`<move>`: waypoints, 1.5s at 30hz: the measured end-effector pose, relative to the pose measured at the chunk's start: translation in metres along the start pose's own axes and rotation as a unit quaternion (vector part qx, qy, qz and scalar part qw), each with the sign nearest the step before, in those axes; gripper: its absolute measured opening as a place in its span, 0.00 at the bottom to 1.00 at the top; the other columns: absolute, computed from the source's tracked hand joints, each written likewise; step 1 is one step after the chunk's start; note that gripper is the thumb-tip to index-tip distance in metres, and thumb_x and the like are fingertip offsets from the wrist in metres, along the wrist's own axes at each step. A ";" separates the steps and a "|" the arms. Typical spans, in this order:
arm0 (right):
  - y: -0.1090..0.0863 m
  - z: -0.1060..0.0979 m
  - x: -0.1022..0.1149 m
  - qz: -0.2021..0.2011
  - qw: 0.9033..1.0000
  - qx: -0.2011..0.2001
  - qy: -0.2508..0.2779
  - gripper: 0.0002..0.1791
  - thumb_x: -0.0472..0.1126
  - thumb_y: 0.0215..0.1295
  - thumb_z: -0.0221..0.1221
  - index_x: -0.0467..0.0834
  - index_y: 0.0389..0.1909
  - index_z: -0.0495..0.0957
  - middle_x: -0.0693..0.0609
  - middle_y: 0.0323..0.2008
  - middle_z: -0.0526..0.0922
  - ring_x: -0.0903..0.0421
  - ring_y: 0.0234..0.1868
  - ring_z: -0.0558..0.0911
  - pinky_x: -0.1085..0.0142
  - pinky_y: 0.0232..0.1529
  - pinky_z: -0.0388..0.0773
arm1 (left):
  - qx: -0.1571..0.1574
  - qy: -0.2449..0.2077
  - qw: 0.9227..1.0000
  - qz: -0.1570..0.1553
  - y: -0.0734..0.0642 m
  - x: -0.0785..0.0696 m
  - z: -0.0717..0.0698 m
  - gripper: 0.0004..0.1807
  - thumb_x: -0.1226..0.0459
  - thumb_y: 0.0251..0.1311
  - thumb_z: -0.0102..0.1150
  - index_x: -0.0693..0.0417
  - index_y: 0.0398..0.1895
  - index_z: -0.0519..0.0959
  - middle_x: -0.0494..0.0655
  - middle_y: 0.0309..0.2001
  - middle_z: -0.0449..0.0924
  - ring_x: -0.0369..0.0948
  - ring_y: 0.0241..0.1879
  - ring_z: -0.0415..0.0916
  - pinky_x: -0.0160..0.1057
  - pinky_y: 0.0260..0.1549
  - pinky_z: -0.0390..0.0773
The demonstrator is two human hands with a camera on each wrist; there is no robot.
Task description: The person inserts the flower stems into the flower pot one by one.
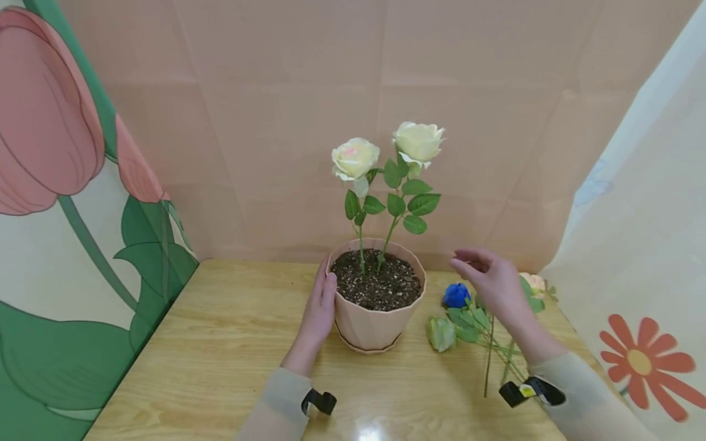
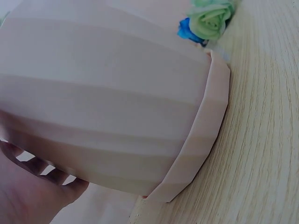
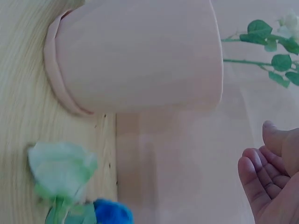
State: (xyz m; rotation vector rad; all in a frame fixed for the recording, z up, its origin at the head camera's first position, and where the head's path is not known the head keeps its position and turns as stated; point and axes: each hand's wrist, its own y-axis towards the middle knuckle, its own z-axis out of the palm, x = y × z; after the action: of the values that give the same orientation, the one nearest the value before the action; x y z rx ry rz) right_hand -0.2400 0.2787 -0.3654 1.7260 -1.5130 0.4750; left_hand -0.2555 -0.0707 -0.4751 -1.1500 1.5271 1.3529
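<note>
Soil (image 1: 380, 288) fills a pale pink pot (image 1: 364, 321) in the head view, and two cream roses (image 1: 355, 160) stand in it, their blooms well above the rim. The pot is on the wooden table (image 1: 220, 343), between the two hands. The left hand (image 1: 318, 309) rests against the pot's left side by the rim, fingers laid along the wall. The right hand (image 1: 494, 286) is raised to the right, apart from the pot, fingers loosely bent and holding nothing. Near it on the table lie a blue rose (image 1: 456, 295), a green rose (image 1: 441, 334) and, farther right, a peach flower (image 1: 534, 283). From the left wrist, the soil is hidden; this view gives the faceted outer wall, the saucer (image 2: 205, 130) under the base, and gaps between the left hand's fingers where they meet the pot. The blue and green roses show beyond the saucer. From the right wrist, the pot's opposite side appears, and the right hand's relaxed, curved fingers are seen bare, clear of the pot and the roses.
</note>
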 end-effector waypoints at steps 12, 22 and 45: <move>-0.023 -0.024 -0.043 -0.017 0.999 -0.015 -0.033 0.22 0.51 0.82 0.66 0.39 0.64 0.86 0.40 0.50 0.91 0.63 0.40 0.87 0.74 0.35 0.82 | 0.000 0.000 1.000 0.007 0.000 -0.002 0.001 0.34 0.47 0.92 0.34 0.41 0.93 0.48 0.47 0.90 0.48 0.53 0.87 0.47 0.63 0.83 0.49; -0.041 -0.037 -0.073 0.020 0.996 -0.003 -0.084 0.27 0.55 0.83 0.64 0.38 0.67 0.84 0.40 0.53 0.88 0.56 0.43 0.84 0.69 0.35 0.81 | 0.002 -0.003 1.000 0.000 0.000 -0.002 0.001 0.34 0.46 0.92 0.34 0.39 0.93 0.48 0.46 0.90 0.48 0.52 0.87 0.47 0.63 0.83 0.50; -0.063 -0.035 -0.151 0.099 0.990 0.034 -0.097 0.35 0.60 0.84 0.60 0.31 0.68 0.80 0.30 0.55 0.88 0.40 0.44 0.91 0.60 0.33 0.85 | 0.005 -0.008 1.000 -0.001 0.000 0.000 0.001 0.34 0.46 0.91 0.33 0.39 0.93 0.48 0.47 0.90 0.48 0.53 0.87 0.47 0.62 0.83 0.49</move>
State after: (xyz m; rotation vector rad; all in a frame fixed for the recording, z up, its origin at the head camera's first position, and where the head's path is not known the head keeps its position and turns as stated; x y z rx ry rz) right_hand -0.2061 0.4042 -0.4705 1.7236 -1.8378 0.4741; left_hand -0.2558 -0.0697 -0.4747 -1.1326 1.5199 1.3477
